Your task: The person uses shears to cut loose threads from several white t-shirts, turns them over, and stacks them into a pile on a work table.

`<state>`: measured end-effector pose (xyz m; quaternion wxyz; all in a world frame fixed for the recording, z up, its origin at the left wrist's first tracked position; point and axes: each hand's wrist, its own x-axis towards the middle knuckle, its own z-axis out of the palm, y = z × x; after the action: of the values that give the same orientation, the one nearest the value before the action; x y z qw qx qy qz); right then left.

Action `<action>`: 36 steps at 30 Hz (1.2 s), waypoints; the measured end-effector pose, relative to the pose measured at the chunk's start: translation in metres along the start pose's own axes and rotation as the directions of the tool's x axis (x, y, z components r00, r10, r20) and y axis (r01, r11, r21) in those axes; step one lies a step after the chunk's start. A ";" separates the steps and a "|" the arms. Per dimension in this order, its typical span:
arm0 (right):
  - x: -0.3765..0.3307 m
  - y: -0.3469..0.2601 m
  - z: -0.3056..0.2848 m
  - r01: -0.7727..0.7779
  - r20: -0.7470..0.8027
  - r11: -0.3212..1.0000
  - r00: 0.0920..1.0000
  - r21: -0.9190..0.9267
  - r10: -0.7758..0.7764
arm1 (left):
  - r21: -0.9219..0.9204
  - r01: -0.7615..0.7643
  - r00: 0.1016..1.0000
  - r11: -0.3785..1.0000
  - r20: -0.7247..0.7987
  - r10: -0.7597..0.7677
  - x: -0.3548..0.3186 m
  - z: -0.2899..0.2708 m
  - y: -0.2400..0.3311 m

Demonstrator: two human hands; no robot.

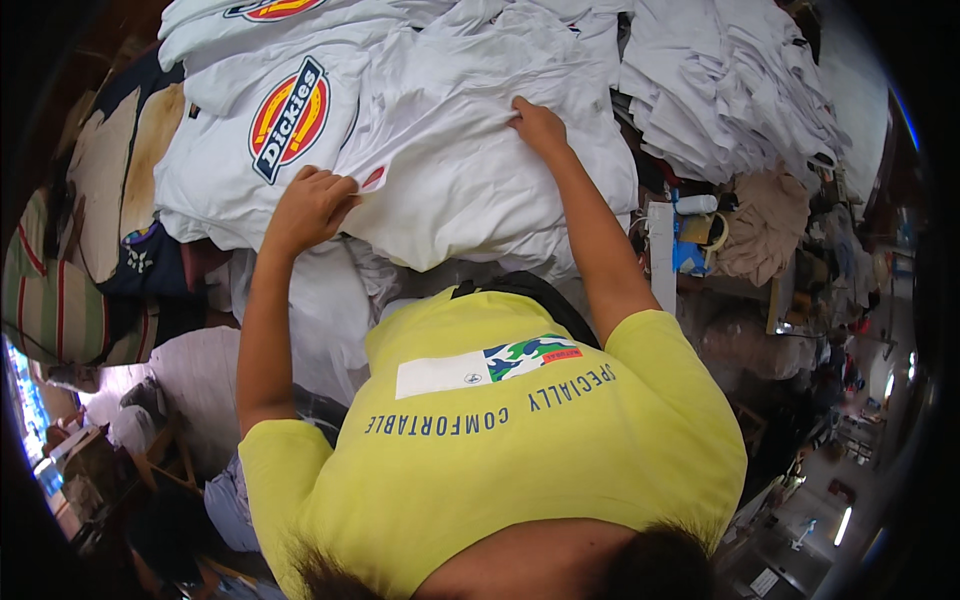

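Note:
A white T-shirt lies spread over a pile of white shirts in front of me. My left hand pinches its edge, right beside a small red mark on the cloth. Farther right and a bit farther away, my right hand has thumb and fingers closed on the same fabric, which wrinkles between the two hands. Left of it, another white shirt bears a large red, yellow and dark blue printed emblem. The lower edge of the held shirt hangs toward my body.
Stacked white garments rise at the far right. Below them sit a roll of tape, a white cylinder and a crumpled beige cloth. Folded dark and beige fabrics and a striped cushion lie at left.

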<state>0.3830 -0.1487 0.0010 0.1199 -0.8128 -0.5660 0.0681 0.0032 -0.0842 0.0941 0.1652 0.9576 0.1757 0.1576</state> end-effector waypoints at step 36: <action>-0.260 0.146 -0.040 -0.651 -0.172 0.749 0.730 0.121 0.662 | -0.919 0.305 0.828 -0.249 0.385 -0.408 0.043 0.148 0.152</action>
<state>0.4341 -0.4449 -0.0064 0.1669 -0.9592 -0.2252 0.0371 0.1380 -0.2401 0.0287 0.8442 0.4080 0.2765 0.2110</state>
